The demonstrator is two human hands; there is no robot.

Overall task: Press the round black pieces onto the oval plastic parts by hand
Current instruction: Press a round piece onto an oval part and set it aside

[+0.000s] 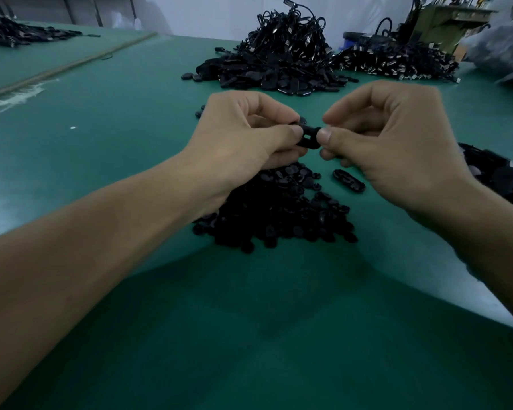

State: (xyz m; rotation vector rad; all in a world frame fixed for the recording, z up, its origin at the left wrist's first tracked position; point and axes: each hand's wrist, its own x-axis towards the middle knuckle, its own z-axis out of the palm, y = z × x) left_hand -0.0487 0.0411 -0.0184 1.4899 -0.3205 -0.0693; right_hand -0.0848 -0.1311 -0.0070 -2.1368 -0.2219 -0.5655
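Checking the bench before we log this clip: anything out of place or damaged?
Nothing damaged. One oval part lies alone on the green mat, beside the near pile of black pieces. A whitish scuffed streak marks the mat at far left. Both hands pinch one black part.

Ends of the oval plastic part point(308, 138) under both thumbs; right-side black heap point(498, 176) cut by the edge.

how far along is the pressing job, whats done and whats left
Done: possibly the far heap of oval parts; can't confirm. In hand: left hand and right hand pinch one black part. Left: the pile of round pieces and a loose oval part.
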